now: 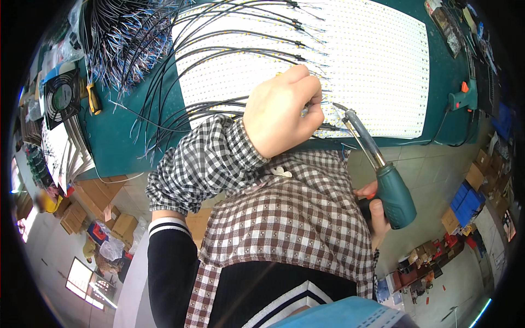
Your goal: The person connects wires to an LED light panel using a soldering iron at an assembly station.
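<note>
Over a large white board (377, 82) dotted with rows of small yellow parts, my left hand (284, 112) is closed in a pinch. Something small and shiny shows between its fingers, too hidden to name. Thin blue and white wire ends lie just beyond the fingertips. Black cables (246, 52) run from the left across the board, their stripped ends on its middle; some pass beneath my left hand. Low on the right, my right hand (378, 216) grips a soldering iron with a green pistol handle (396, 197). Its bent tip points up-left, close to the wire ends by my left hand.
A thick bundle of cables (123, 44) lies on the green table (117, 147) at the far left. Near it are a yellow-handled screwdriver (94, 99) and a black fan (62, 95). A green glue gun (464, 98) rests at the right edge. Cardboard boxes (123, 227) stand on the floor.
</note>
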